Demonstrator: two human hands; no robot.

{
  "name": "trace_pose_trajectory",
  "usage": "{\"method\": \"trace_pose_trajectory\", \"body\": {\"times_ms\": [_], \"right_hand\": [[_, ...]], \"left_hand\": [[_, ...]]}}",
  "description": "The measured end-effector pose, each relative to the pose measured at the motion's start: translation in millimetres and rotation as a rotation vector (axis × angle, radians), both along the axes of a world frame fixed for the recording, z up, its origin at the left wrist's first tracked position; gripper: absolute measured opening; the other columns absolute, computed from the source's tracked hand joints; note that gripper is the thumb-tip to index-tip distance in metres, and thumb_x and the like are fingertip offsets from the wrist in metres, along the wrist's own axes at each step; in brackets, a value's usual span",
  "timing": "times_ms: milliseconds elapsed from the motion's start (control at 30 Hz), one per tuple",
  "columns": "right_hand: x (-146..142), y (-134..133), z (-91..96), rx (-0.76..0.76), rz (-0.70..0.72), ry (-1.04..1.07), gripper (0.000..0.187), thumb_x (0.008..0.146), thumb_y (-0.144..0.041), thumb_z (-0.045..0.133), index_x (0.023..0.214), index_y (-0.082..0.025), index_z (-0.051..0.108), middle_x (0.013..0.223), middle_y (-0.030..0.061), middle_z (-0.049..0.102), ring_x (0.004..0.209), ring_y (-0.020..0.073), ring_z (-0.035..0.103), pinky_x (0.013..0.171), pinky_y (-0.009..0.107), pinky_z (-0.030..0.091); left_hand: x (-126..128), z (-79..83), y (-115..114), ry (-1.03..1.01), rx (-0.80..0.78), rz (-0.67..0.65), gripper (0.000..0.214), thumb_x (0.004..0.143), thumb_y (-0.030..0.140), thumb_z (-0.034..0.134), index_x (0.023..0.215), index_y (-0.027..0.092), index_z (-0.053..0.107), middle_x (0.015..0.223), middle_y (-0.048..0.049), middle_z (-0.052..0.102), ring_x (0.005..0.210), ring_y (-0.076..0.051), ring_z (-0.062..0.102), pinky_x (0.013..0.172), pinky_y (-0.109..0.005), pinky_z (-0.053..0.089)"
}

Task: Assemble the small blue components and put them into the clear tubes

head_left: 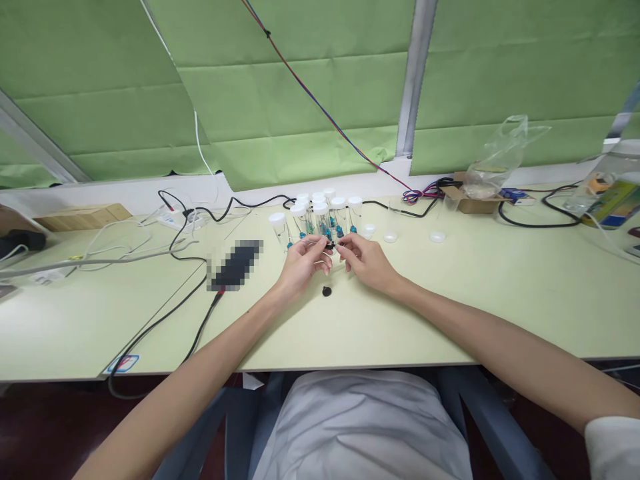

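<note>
My left hand [306, 261] and my right hand [367, 260] meet over the middle of the table, fingertips pinched close together. Between them is a small black piece [330, 245], too small to make out its kind. Both hands seem to grip it from opposite sides. Just below, a round black part [327, 291] lies on the tabletop. Right behind my fingers stand several clear vials with white caps [321, 209], with dark wires and teal pieces inside. Some of the vials are partly hidden by my hands.
White caps [390, 237] lie to the right of the vials. A blurred-out dark device [235, 265] with a cable is left of my hands. Black cables [175, 253] cross the left side. A cardboard box [473, 202] with a plastic bag stands at the back right.
</note>
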State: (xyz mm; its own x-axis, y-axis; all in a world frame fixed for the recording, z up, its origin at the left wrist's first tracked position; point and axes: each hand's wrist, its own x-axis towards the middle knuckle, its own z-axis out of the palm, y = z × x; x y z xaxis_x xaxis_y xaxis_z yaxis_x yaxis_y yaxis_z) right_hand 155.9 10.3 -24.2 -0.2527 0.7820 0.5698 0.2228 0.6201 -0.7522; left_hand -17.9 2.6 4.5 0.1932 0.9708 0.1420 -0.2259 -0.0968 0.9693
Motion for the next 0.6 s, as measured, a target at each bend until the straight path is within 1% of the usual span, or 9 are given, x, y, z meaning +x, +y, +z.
{"method": "trace_pose_trajectory", "body": {"times_ms": [133,267,400,500,600], "right_hand": [[0.1,-3.2,4.0,-0.007,-0.008,-0.027,0.020,0.099,-0.037,0.051,0.094,-0.019,0.059,0.068,-0.0024,0.061,0.052,0.0121,0.059,0.059,0.026,0.048],[0.5,-4.8,6.3,-0.025,-0.029,-0.062,0.027,0.101,-0.037,0.046,0.086,-0.019,0.059,0.060,-0.0035,0.059,0.051,0.0115,0.057,0.059,0.025,0.045],[0.7,-4.5,6.3,-0.042,-0.032,-0.066,0.031,0.102,-0.039,0.044,0.081,-0.019,0.058,0.063,-0.0025,0.060,0.051,0.0112,0.057,0.058,0.025,0.045],[0.0,-4.4,5.7,-0.058,-0.019,-0.036,0.027,0.100,-0.041,0.047,0.089,-0.020,0.059,0.070,-0.0014,0.063,0.051,0.0115,0.058,0.057,0.026,0.046],[-0.8,-4.2,4.6,-0.051,-0.021,-0.003,0.023,0.097,-0.043,0.054,0.099,-0.020,0.059,0.075,-0.0010,0.063,0.055,0.0121,0.059,0.058,0.027,0.048]], "left_hand": [[0.4,1.1,-0.8,-0.002,0.005,-0.006,0.036,0.074,0.041,0.083,0.088,0.016,0.062,0.073,-0.0030,0.064,0.053,-0.012,0.060,0.047,-0.024,0.047],[0.3,0.9,-0.7,0.003,0.010,-0.020,0.036,0.074,0.041,0.083,0.087,0.015,0.062,0.073,-0.0028,0.064,0.053,-0.012,0.060,0.047,-0.024,0.046],[-0.6,-0.5,0.4,0.009,0.017,-0.021,0.036,0.075,0.042,0.083,0.088,0.015,0.062,0.074,-0.0030,0.064,0.054,-0.012,0.060,0.048,-0.024,0.047],[-0.7,-0.5,0.2,0.012,0.023,-0.020,0.036,0.075,0.042,0.083,0.088,0.015,0.062,0.075,-0.0033,0.064,0.054,-0.012,0.060,0.048,-0.025,0.047],[-0.1,0.2,-0.5,0.009,0.027,-0.023,0.037,0.074,0.042,0.083,0.087,0.015,0.062,0.074,-0.0027,0.064,0.053,-0.012,0.060,0.048,-0.025,0.047]]}}
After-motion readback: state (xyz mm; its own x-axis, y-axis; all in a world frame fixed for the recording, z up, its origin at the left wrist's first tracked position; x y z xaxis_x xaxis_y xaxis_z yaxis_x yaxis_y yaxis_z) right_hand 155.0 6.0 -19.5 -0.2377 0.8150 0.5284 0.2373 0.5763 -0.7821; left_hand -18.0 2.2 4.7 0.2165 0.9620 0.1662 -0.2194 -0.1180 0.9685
